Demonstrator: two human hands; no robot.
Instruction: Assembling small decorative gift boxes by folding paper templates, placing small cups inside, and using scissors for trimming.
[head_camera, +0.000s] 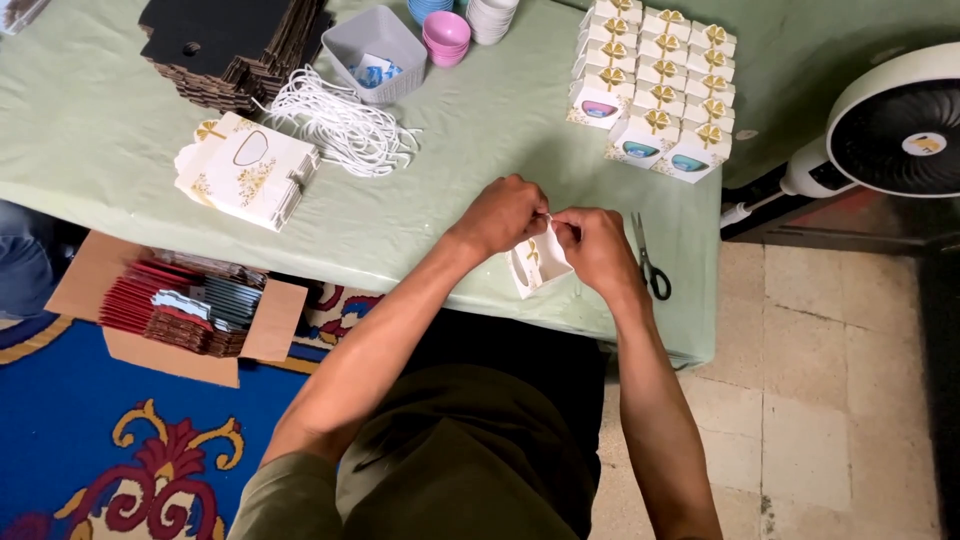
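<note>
Head view: looks down on a bench (120, 130) covered in a pale green cloth, with the person's two forearms reaching to its near edge.
Left hand: the left hand (505, 213) is closed into a pinch, thumb and fingers gripping the top of a small white paper gift box with gold print (535, 265).
Right hand: the right hand (592, 250) is likewise curled shut, fingertips pinched on the same box from the other side, touching the left hand's fingertips.
Box position: the small box sits at the near edge of the bench between both hands, tilted, partly hidden by the fingers.
Scissors: black-handled scissors (648, 262) lie flat on the cloth just beside the right hand.
Finished boxes: a block of white boxes with gold bows (655, 85) stands in rows at the far right of the bench.
Flat blanks: a stack of flat white and gold box blanks (245, 170) lies to the left, touching a heap of white cord loops (345, 125).
Behind them: a grey plastic tray (375, 50), a pile of dark cardboard sheets (235, 45), and stacked pink and blue bowls (445, 30).
Floor: an open cardboard carton of red cards (175, 305) on a blue patterned rug (100, 440); a white fan (890, 125) stands at right.
</note>
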